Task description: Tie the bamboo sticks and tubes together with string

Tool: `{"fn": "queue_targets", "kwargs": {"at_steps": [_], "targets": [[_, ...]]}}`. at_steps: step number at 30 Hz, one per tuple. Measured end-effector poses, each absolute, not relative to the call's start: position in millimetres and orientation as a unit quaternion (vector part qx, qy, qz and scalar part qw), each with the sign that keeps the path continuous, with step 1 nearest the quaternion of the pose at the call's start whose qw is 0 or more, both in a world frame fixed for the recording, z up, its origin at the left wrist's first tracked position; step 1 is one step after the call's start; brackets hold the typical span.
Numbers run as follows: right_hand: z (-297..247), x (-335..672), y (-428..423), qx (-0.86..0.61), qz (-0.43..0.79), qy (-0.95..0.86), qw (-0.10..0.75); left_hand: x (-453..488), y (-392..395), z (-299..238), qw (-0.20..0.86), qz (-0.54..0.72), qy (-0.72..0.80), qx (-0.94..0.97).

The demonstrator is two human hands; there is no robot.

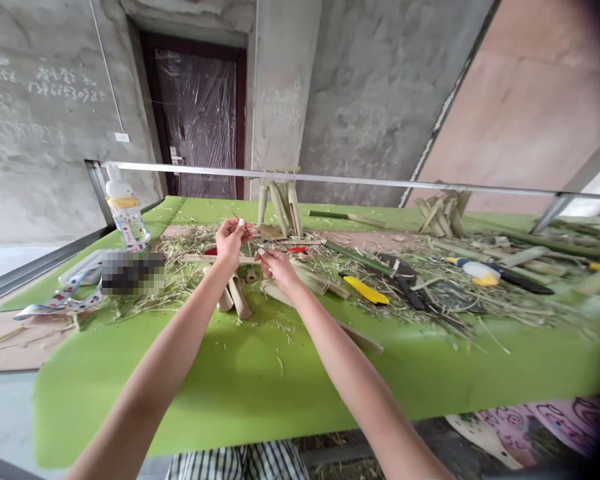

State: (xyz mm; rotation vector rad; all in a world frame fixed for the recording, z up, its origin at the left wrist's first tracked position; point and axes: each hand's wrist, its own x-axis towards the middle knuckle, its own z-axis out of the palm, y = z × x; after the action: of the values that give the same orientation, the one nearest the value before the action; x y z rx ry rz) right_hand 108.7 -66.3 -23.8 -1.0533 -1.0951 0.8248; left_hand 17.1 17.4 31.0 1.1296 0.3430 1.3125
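Both hands are over the middle of the green table cover, fingers pinched. My left hand is raised a little, thumb and fingers pressed together; a thin dark end pokes up near the fingertips, too fine to name. Lower and to its right, my right hand is also pinched, its contents hidden. A flat bamboo strip runs behind my left wrist toward the right fingertips; whether they grip it I cannot tell. Cut bamboo tubes lie just below my left hand. More tubes lie beside my right hand.
Several bamboo pieces hang by strings from a crosspiece at the rail. Amid shavings lie a yellow-handled tool, a red object and dark tools. A rabbit-topped bottle stands left; a bamboo bundle stands right.
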Motion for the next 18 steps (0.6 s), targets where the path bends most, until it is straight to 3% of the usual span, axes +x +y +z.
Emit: {"fn": "queue_targets", "kwargs": {"at_steps": [3, 9, 14, 18], "targets": [[-24, 108, -64, -0.449, 0.367, -0.468, 0.667, 19, 13, 28, 0.644, 0.551, 0.137, 0.513], [-14, 110, -67, -0.408, 0.387, -0.381, 0.734, 27, 3, 14, 0.617, 0.384, 0.126, 0.675], [-10, 109, -69, -0.431, 0.407, -0.421, 0.686, 30, 11, 7, 0.547, 0.437, 0.144, 0.699], [-10, 116, -74, -0.543, 0.301, -0.473, 0.626, 28, 13, 11, 0.555, 0.461, 0.157, 0.674]]}}
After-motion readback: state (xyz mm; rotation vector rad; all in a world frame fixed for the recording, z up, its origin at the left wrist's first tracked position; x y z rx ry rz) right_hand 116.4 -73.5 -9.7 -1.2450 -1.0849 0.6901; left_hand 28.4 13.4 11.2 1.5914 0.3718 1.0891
